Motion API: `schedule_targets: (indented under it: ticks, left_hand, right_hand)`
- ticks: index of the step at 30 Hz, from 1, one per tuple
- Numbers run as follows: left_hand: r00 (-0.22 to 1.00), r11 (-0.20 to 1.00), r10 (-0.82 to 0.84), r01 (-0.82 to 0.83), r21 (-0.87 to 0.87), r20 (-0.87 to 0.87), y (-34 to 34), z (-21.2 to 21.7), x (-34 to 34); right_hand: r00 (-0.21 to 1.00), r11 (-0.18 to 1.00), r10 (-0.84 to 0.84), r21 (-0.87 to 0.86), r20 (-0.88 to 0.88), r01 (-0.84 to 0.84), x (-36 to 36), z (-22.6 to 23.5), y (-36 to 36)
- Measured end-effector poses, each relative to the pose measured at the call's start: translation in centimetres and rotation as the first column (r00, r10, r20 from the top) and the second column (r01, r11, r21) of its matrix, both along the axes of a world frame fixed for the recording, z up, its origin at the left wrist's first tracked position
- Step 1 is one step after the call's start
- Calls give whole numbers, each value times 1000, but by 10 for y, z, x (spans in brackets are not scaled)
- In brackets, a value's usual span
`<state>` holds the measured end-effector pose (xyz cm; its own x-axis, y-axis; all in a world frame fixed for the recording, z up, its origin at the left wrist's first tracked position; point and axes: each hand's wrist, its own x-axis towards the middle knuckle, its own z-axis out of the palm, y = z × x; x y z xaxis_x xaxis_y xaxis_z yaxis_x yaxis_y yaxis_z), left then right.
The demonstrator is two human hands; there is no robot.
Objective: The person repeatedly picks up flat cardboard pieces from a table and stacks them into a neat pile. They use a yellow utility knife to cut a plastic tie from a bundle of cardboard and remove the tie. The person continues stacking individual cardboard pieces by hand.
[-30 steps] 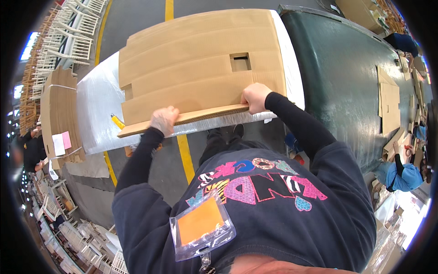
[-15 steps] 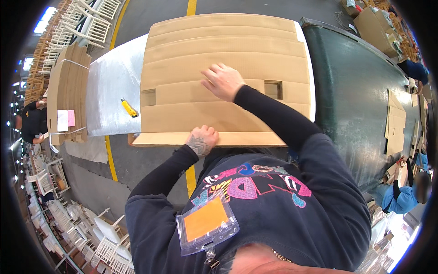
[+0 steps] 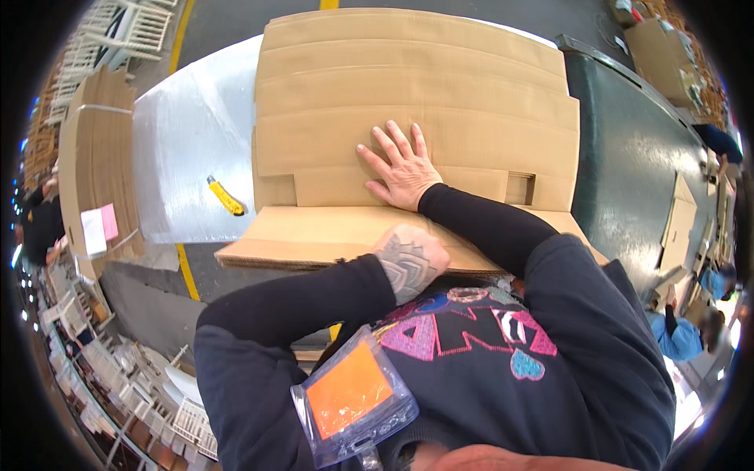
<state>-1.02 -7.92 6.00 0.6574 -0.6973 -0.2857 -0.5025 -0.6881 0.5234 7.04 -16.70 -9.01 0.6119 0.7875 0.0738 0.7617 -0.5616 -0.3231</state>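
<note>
A large flat piece of brown cardboard (image 3: 345, 86) lies before me, creased across and with cut-out slots near its lower corners. My right hand (image 3: 404, 173) presses on it, palm down and fingers spread. Along the near side, a long folded cardboard flap (image 3: 306, 229) slants up toward my body, its layered edge facing me. My left hand (image 3: 412, 257), tattooed on the back, is closed at the flap's near edge; its fingertips are curled out of sight. A yellow utility knife (image 3: 225, 196) rests to the left of the cardboard.
Shiny film-wrapped surface (image 3: 188, 133) lies under the knife. Strapped cardboard bundle (image 3: 102, 173) stands at far left. On the right is a dark green table (image 3: 628, 157) with cardboard pieces (image 3: 680, 224) and a person in blue (image 3: 679, 334). White chair frames (image 3: 129, 27) stand behind.
The near flap has come up and toward me, showing wider. My left hand moved right along it with the forearm across my body. My right hand went from curled to spread flat.
</note>
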Motion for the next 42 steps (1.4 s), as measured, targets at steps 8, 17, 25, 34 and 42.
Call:
schedule_targets:
  ticks: [8, 17, 25, 34, 42]
  left_hand:
    - [982, 979, -184, 180, -101, -36, -2, -21, 1]
    - [956, 972, -235, 235, -21, -175, 0, -28, 1]
    - [970, 984, -157, 169, 49, -187, -2, -28, -9]
    - [739, 945, -316, 305, -123, -595, 21, -24, 40]
    - [893, 901, 291, -377, 216, 344, 125, -71, 225]
  right_hand:
    - [1000, 1000, -20, -3, -10, 20, 2, 6, -3]
    - [990, 974, -131, 196, 58, 117, 71, 28, -13]
    - [978, 988, -50, 156, 205, 18, 75, 15, -28]
    - [977, 980, -201, 10, 72, 201, 134, 41, -62]
    - [946, 855, -287, -485, -147, 184, 227, 67, -98]
